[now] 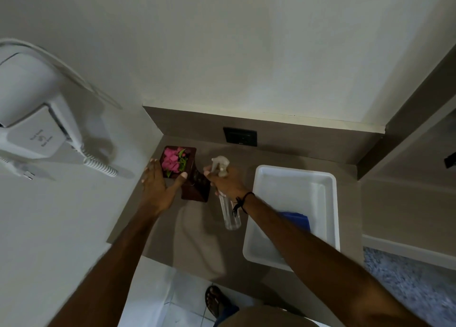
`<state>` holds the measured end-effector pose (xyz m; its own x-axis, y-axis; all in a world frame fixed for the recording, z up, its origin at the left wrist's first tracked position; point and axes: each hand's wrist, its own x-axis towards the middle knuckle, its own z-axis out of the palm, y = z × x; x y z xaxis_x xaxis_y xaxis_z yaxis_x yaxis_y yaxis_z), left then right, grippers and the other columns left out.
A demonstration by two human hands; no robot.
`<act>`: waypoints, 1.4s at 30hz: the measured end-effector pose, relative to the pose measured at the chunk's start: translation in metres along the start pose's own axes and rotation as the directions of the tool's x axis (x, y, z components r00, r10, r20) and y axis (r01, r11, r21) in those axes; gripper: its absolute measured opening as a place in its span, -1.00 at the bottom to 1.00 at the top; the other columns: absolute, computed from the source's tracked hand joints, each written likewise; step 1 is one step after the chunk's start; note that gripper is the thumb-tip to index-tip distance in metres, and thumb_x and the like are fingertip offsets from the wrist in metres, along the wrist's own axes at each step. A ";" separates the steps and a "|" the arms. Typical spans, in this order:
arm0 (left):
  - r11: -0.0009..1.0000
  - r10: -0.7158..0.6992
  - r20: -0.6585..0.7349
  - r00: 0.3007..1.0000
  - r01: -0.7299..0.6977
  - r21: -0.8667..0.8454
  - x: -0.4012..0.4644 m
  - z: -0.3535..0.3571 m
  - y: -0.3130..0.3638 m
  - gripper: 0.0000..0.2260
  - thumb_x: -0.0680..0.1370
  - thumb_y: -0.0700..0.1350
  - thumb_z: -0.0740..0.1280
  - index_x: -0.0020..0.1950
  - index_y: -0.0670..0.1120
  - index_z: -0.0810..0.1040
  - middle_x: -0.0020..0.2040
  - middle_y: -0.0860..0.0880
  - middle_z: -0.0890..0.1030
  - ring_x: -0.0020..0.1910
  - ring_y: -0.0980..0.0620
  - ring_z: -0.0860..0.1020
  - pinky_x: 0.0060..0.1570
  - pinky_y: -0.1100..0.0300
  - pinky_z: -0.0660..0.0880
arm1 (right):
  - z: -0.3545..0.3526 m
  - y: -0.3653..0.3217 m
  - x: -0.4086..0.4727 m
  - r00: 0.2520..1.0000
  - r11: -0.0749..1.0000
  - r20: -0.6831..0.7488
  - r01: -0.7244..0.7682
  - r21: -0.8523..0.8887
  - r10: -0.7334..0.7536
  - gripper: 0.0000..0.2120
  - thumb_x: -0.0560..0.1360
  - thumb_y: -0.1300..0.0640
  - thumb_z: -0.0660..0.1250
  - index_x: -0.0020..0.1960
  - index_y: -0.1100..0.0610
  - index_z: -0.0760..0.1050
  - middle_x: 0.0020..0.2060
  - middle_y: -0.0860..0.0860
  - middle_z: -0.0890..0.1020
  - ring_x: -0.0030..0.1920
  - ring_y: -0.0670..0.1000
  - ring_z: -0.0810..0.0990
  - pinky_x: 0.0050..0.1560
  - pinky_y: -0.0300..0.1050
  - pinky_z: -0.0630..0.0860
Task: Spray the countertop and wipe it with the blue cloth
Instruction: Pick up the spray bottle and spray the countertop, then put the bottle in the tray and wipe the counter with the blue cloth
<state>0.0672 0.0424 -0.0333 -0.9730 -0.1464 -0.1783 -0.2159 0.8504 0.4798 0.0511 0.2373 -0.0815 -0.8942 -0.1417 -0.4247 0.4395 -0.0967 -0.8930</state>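
Blue cloth, white tray.

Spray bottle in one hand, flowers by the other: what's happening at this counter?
A person seems to be getting ready to clean the brown countertop. The right hand grips a clear spray bottle near its top, above the counter. The left hand lies flat, fingers straight, against a dark wooden tray of pink petals at the counter's left end. The blue cloth is not in use yet: it lies in the white tub on the right, partly hidden by the forearm.
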 end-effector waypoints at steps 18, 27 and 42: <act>0.999 -0.014 0.012 1.000 0.015 -0.044 0.006 0.003 -0.009 -0.09 0.48 0.41 0.22 0.60 -0.21 0.18 0.59 -0.29 0.29 0.61 -0.30 0.22 0.60 -0.31 0.12 | 0.004 0.005 -0.005 0.989 0.996 -0.141 -0.020 0.086 0.032 -0.76 0.41 -0.09 0.51 -0.18 0.01 0.51 -0.25 0.00 0.65 -0.40 -0.13 0.61 -0.41 -0.27 0.51; 0.999 0.024 0.005 1.000 -0.024 -0.029 0.004 0.003 -0.007 -0.15 0.54 0.36 0.23 0.65 -0.15 0.13 0.64 -0.26 0.22 0.65 -0.27 0.17 0.63 -0.30 0.07 | -0.106 -0.018 -0.013 0.841 0.975 -0.495 0.198 -0.097 -0.220 -0.79 0.55 -0.09 0.34 -0.10 0.04 0.59 -0.26 0.01 0.66 -0.31 -0.11 0.60 -0.29 -0.28 0.54; 0.998 0.062 -0.001 0.998 -0.062 -0.014 -0.004 -0.001 0.004 -0.21 0.62 0.23 0.23 0.69 -0.17 0.04 0.69 -0.23 0.11 0.70 -0.24 0.08 0.64 -0.28 0.04 | -0.167 0.053 -0.066 0.850 0.903 -0.486 -0.028 -0.430 -0.205 -0.27 0.34 -0.15 0.54 0.39 0.06 0.34 0.12 -0.10 0.52 0.10 -0.07 0.51 0.11 -0.13 0.46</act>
<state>0.0705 0.0456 -0.0296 -0.9847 -0.0937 -0.1471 -0.1559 0.8507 0.5019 0.1188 0.4062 -0.1252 -0.8914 0.3777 -0.2506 0.3852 0.3400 -0.8579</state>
